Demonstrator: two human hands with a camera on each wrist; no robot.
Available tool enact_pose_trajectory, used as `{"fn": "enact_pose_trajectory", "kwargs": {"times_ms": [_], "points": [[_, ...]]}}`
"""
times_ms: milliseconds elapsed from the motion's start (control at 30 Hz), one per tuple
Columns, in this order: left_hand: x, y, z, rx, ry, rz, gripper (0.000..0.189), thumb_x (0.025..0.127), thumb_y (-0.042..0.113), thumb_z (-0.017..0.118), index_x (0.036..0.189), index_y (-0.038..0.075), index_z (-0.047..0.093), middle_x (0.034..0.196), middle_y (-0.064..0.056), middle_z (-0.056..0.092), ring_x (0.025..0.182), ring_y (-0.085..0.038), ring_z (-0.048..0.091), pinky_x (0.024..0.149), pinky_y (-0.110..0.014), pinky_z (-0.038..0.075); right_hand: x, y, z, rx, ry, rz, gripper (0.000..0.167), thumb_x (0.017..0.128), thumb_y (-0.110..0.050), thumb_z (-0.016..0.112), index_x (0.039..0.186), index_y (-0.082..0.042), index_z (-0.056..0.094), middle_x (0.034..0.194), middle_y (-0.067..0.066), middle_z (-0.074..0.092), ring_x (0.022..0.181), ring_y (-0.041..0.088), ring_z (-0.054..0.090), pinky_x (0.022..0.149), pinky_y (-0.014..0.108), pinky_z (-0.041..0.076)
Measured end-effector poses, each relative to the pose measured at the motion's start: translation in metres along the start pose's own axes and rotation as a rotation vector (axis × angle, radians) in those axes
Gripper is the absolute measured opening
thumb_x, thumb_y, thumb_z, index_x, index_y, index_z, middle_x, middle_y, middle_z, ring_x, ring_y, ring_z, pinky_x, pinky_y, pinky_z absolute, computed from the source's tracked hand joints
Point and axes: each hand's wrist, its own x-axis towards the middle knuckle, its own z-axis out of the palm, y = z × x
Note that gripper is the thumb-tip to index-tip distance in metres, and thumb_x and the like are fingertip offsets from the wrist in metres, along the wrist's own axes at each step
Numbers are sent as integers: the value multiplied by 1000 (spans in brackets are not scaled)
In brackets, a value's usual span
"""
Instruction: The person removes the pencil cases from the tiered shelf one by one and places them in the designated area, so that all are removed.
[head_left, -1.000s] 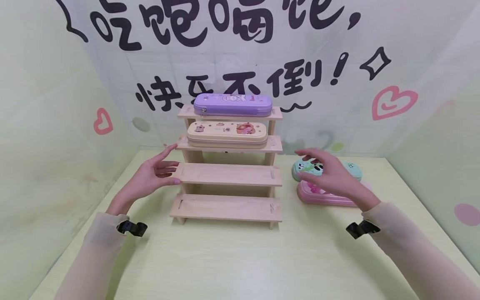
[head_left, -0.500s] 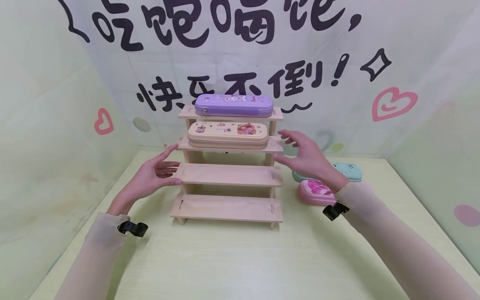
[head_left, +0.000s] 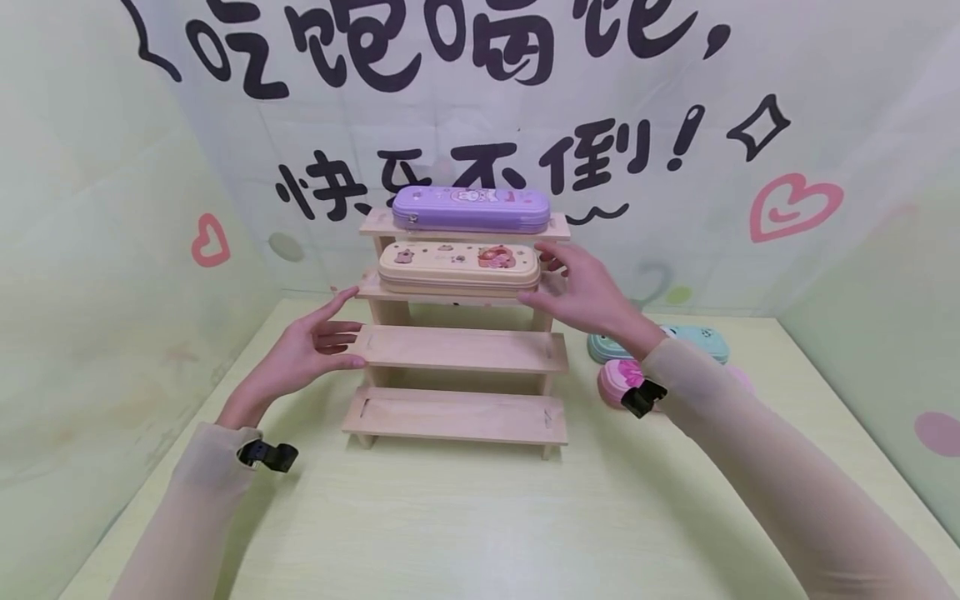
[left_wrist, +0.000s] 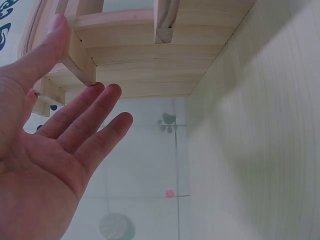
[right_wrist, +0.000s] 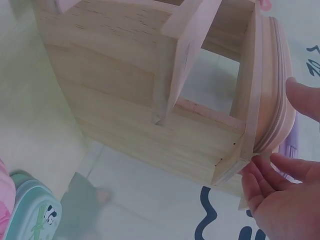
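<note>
A four-tier wooden display stand (head_left: 457, 347) stands on the table. On its top shelf lies a purple pencil case (head_left: 471, 210), and one tier lower a cream pencil case (head_left: 459, 268) with cartoon prints. My right hand (head_left: 581, 287) holds the cream case's right end, thumb at the front edge and fingers at the back corner. In the right wrist view, its fingertips (right_wrist: 257, 172) are close by the shelf's end. My left hand (head_left: 296, 354) is at the stand's left side, fingers spread, its thumb at the third shelf's edge and its index fingertip by the shelf above.
On the table to the right lie a mint pencil case (head_left: 705, 340) with panda prints and a pink pencil case (head_left: 617, 382), partly hidden behind my right forearm. A printed cloth backdrop (head_left: 465, 108) stands behind the stand, with side panels left and right.
My right hand has moved left from above the mint and pink cases to the cream case's right end. My left hand has stayed at the stand's left side.
</note>
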Motion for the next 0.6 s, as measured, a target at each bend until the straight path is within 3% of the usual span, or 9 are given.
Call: {"fn": "enact_pose_trajectory", "kwargs": {"times_ms": [133,300,600], "points": [[0,-1,0,-5,4,7,105,87,13,90,167,40,28,142,-27,61,127,-40,64,104,-55,52,5,-1,2,-1,-3,7,85,87,-33,88,158,-7,48,138,15,58,124,31,55,107,53,47],[0,-1,1,-11,3,11,105,87,12,90,167,40,28,141,-27,61,126,-40,64,104,-56,52,8,1,4,-10,8,29,80,89,-33,86,153,-2,50,147,17,53,126,32,55,110,52,46],[0,-2,0,-3,6,4,105,87,13,90,167,41,28,142,-26,61,127,-39,64,104,-52,53,9,-9,6,64,9,79,73,86,-39,89,141,-5,56,133,11,61,120,29,57,103,47,50]]}}
